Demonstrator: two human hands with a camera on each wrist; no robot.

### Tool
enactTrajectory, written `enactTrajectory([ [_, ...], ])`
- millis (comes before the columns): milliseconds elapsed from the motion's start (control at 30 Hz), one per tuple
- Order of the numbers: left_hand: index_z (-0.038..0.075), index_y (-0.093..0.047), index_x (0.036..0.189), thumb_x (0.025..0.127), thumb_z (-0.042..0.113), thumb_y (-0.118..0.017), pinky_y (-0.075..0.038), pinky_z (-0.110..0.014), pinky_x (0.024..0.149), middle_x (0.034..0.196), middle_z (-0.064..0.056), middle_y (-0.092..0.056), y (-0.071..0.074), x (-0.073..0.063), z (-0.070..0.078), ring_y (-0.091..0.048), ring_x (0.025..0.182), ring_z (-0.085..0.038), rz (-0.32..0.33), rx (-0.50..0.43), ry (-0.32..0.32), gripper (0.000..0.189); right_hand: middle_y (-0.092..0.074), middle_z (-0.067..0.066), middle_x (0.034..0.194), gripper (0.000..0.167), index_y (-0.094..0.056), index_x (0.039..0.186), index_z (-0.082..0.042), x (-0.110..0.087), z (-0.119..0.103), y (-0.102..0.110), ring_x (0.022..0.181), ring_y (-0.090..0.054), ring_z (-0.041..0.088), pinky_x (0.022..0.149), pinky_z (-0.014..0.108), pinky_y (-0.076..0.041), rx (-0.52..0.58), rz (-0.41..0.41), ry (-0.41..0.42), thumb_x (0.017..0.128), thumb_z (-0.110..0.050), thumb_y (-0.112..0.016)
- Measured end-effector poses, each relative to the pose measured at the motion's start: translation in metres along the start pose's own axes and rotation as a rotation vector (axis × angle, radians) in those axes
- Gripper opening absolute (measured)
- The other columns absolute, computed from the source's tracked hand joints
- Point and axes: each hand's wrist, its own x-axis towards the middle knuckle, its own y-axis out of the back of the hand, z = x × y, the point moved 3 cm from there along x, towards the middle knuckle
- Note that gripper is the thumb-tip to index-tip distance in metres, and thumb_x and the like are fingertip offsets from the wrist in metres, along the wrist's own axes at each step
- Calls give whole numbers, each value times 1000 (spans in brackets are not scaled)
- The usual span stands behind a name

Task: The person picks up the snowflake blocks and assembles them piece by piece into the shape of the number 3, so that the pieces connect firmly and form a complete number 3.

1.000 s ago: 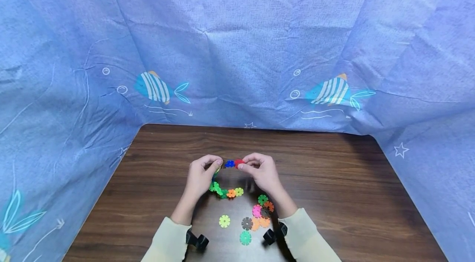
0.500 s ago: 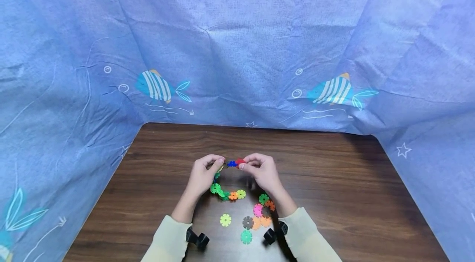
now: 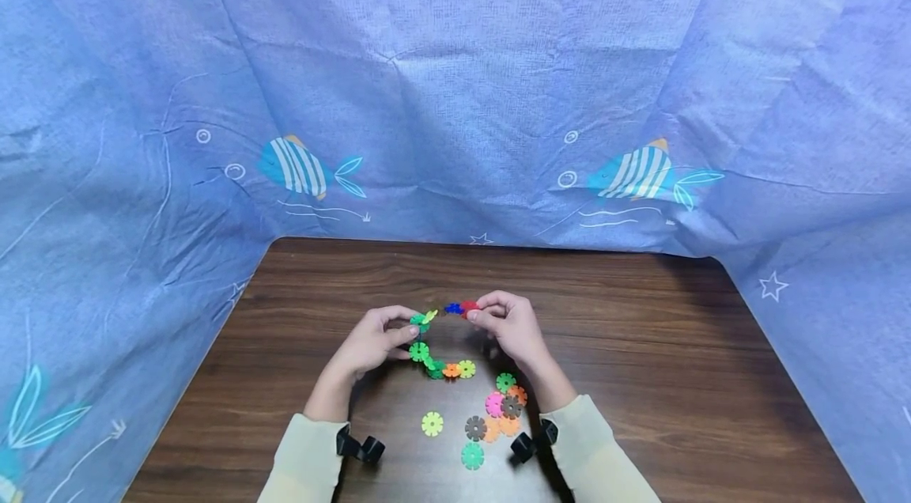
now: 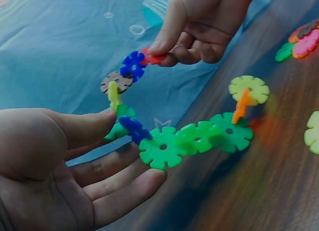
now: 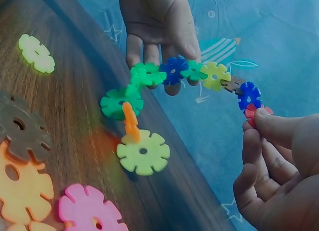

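We held a linked flower-disc chain (image 4: pixel 198 137), ends unjoined: L hand (image 3: pixel 368 342) pinched a green disc (image 5: pixel 193 70), R hand (image 3: pixel 514 327) the red disc (image 3: pixel 469 308); spare discs (image 3: pixel 432 424) lay unlinked w/in reach.

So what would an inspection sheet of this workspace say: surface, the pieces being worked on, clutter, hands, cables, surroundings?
Surface: brown wood-grain table.
Job's things: curved chain of notched plastic discs, with a red disc at one end and a yellow-green end disc at the other.
Clutter: cluster of loose discs, some overlapping; a single yellow-green disc lies apart.
Hands: left hand holds the chain partway along; right hand pinches the red disc.
Cables: nothing seen.
Surroundings: blue fabric backdrop printed with striped fish.
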Motion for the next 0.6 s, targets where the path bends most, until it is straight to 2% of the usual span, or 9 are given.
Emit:
enactTrajectory([
  [167, -3, -65, 127, 103, 14, -62, -62, -50, 81, 114, -28, -66, -7, 2, -1, -70, 94, -21, 30, -17, -4, 30, -76, 17, 83, 16, -71, 95, 0, -4, 3, 5, 73, -69, 38, 57, 32, -54, -25, -14, -25, 87, -8, -82],
  [333, 0, -70, 123, 102, 13, -65, -63, -47, 76, 105, -20, -69, -11, 4, -1, -68, 86, -19, 91, 3, -20, 25, -74, 26, 87, 16, -70, 95, 1, -13, 6, 9, 72, -67, 40, 56, 33, -54, -35, -25, -36, 88, -8, -80],
  [433, -1, -69, 125, 102, 13, -65, -63, -43, 72, 111, -17, -70, -13, 6, -1, -68, 86, -17, 113, -6, -33, 27, -74, 27, 87, 16, -70, 96, 1, -16, 7, 8, 72, -67, 38, 57, 33, -55, -54, -52, -25, 88, -8, -80],
  [533, -5, -67, 127, 101, 11, -65, -63, -42, 71, 120, -21, -70, -15, 6, 0, -67, 86, -16, 117, -52, -39, 30, -74, 25, 86, 17, -70, 97, 1, -16, 8, 5, 75, -69, 36, 59, 33, -56, -91, -102, -10, 90, -10, -80],
  [600, -7, -67, 126, 101, 9, -65, -64, -43, 72, 121, -22, -70, -16, 6, 0, -68, 83, -18, 120, -81, -33, 30, -75, 23, 87, 15, -70, 97, 0, -17, 7, 3, 77, -69, 40, 59, 34, -57, -114, -125, -8, 91, -11, -79],
])
